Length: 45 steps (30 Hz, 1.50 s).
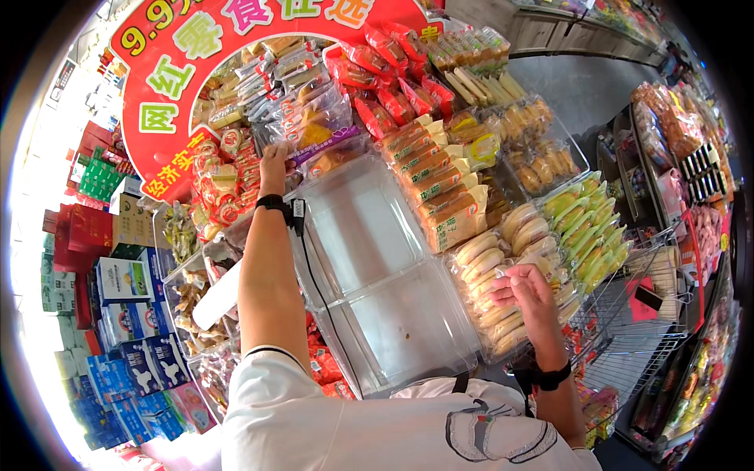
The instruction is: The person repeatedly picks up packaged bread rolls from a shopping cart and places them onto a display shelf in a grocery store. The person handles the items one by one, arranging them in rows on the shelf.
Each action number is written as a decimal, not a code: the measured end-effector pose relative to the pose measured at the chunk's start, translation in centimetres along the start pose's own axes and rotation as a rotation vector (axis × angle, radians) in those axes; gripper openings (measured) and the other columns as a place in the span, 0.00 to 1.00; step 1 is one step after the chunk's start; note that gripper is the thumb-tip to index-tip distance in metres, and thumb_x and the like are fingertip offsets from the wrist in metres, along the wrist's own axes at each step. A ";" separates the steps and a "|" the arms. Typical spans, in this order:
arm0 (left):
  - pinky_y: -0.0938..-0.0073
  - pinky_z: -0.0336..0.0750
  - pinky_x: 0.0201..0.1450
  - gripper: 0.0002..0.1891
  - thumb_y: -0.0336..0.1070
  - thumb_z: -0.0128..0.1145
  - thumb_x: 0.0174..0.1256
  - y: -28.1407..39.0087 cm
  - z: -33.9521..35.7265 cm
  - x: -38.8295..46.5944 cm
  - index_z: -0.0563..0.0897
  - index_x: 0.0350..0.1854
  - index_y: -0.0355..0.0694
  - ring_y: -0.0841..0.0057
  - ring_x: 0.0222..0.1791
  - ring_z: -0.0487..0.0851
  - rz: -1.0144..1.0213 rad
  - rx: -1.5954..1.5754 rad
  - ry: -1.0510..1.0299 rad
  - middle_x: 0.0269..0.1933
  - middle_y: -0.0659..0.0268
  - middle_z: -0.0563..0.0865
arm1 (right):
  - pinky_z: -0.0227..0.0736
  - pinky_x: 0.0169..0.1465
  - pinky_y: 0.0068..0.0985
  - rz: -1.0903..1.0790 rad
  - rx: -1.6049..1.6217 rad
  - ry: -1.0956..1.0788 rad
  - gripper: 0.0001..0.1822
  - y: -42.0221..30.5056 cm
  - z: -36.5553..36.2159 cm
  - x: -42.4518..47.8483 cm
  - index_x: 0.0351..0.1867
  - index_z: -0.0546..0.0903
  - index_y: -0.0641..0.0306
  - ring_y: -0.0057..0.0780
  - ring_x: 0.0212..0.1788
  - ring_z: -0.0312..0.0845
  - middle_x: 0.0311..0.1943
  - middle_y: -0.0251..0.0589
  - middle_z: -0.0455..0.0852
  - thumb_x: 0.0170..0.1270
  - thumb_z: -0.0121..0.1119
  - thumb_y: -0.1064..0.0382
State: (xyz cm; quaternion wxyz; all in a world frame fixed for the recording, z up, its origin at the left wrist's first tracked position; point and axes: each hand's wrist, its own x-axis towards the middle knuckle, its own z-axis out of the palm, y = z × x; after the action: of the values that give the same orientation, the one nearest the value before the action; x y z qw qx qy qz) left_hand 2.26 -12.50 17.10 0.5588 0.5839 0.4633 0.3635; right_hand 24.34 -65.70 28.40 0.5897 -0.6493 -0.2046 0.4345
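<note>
My left hand (274, 169) reaches to the left end of a purple-edged bread packet (324, 144), its fingers touching the wrapper. Whether they grip it is hidden. Clear-wrapped bread packs (306, 88) stand in rows just beyond. My right hand (530, 297) hangs above wrapped round pastries (480, 259), fingers loosely bent and thumb apart; nothing shows in it. Between my hands lie a bare clear plastic bin (359, 221) and a second one (406, 329) nearer my body. Paper-sleeved loaves (436, 182) fill the row right of them.
A red arched sign (141, 76) with writing curves over the far left. Red-wrapped snacks (389, 65) stand at the back. Green-wrapped packs (589, 224) and a wire shopping cart (630, 347) holding a phone (648, 298) are at right. A black cable (321, 288) hangs from my left wrist.
</note>
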 end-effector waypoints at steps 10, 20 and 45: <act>0.79 0.78 0.21 0.17 0.47 0.58 0.70 -1.4 0.4 1.7 0.84 0.43 0.35 0.80 0.23 0.84 -0.012 0.111 0.020 0.38 0.65 0.87 | 0.81 0.48 0.28 0.057 0.018 -0.144 0.12 0.9 1.8 0.9 0.51 0.73 0.66 0.32 0.42 0.86 0.44 0.47 0.86 0.77 0.51 0.59; 0.58 0.78 0.48 0.30 0.47 0.71 0.57 1.7 5.3 -2.4 0.73 0.61 0.48 0.57 0.51 0.81 0.326 0.680 0.083 0.47 0.54 0.83 | 0.81 0.47 0.27 0.085 0.042 -0.162 0.11 1.3 2.0 1.3 0.49 0.73 0.66 0.31 0.41 0.86 0.44 0.47 0.86 0.77 0.51 0.60; 0.84 0.65 0.27 0.22 0.49 0.50 0.77 26.4 18.4 -37.7 0.79 0.60 0.37 0.87 0.25 0.75 0.568 0.313 -0.519 0.33 0.69 0.84 | 0.78 0.40 0.21 -0.075 0.162 -0.250 0.13 3.1 -4.2 -6.2 0.42 0.79 0.67 0.20 0.34 0.83 0.31 0.36 0.86 0.73 0.58 0.57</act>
State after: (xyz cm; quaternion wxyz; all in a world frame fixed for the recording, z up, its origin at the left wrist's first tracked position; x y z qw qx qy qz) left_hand 11.61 -52.62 44.65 0.4390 0.8388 0.1774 0.2689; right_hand 23.59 -73.73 27.13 0.6260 -0.5321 -0.2649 0.5048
